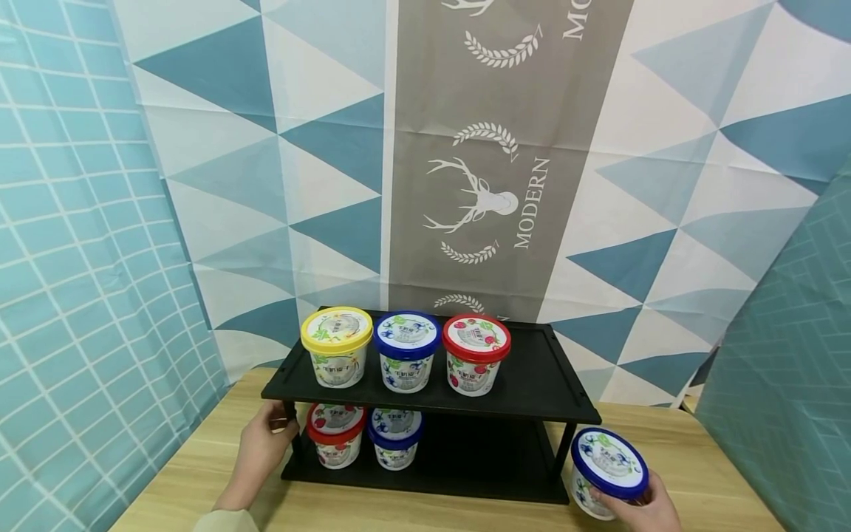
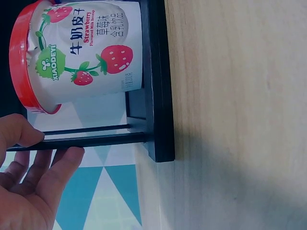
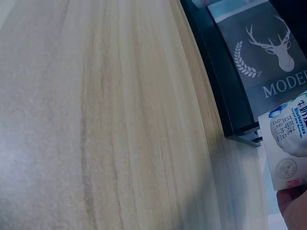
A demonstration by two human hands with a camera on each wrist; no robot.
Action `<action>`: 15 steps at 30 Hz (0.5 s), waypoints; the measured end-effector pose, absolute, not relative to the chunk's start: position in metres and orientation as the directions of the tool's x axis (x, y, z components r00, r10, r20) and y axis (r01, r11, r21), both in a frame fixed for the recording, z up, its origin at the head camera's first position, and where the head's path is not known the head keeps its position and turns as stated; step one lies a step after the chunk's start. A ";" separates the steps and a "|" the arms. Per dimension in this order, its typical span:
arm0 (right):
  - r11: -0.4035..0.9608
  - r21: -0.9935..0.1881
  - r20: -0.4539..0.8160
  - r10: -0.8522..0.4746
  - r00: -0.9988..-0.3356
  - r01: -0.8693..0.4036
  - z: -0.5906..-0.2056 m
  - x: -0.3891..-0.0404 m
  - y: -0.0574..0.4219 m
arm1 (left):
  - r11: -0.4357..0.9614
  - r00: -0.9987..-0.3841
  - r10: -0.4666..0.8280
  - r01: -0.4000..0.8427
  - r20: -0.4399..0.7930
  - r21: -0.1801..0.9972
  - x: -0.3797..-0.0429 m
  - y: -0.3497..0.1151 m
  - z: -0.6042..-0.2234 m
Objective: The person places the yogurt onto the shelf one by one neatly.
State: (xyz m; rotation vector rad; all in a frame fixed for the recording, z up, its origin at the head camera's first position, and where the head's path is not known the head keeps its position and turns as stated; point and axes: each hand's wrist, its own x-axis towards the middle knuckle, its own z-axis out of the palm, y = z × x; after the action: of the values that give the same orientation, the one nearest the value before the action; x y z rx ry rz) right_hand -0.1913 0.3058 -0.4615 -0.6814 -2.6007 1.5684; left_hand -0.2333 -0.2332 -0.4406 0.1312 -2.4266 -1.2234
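My left hand (image 1: 261,442) pinches the left front post of a black two-tier shelf (image 1: 532,384), thumb on one side and fingers on the other in the left wrist view. At the right end of the shelf, my right hand (image 1: 643,508) grips a blue-lidded blueberry milk tub (image 1: 608,465) by its side, tilted a little. On the top tier stand a yellow-lidded tub (image 1: 337,347), a blue-lidded tub (image 1: 407,351) and a red-lidded tub (image 1: 476,355). Below, a red-lidded strawberry tub (image 2: 91,52) and another blue-lidded tub (image 1: 395,437) stand toward the left.
The shelf stands on a light wooden table (image 1: 412,510). Behind it hangs a patterned cloth (image 1: 332,185) with triangles and a deer print. Blue tiled sheeting (image 1: 73,258) borders the left side, and a teal sheet (image 1: 791,355) the right.
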 end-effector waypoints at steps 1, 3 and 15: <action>0.401 -0.845 -0.198 0.381 -0.903 0.354 -0.461 -0.191 0.305 | 0.607 -0.909 -0.265 0.101 0.320 0.788 -0.233 -0.233 -0.441; 0.403 -0.850 -0.192 0.363 -0.912 0.340 -0.460 -0.189 0.304 | 0.604 -0.911 -0.263 0.100 0.316 0.790 -0.233 -0.233 -0.441; 0.386 -0.857 -0.202 0.356 -0.912 0.341 -0.452 -0.182 0.293 | 0.608 -0.913 -0.250 0.111 0.323 0.786 -0.233 -0.234 -0.442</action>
State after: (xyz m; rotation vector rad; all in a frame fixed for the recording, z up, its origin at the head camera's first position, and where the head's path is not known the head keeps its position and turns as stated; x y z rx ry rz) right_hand -0.1824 0.2927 -0.4520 -0.6539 -2.6026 1.6050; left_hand -0.2333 -0.2338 -0.4417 0.1106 -2.4341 -1.2289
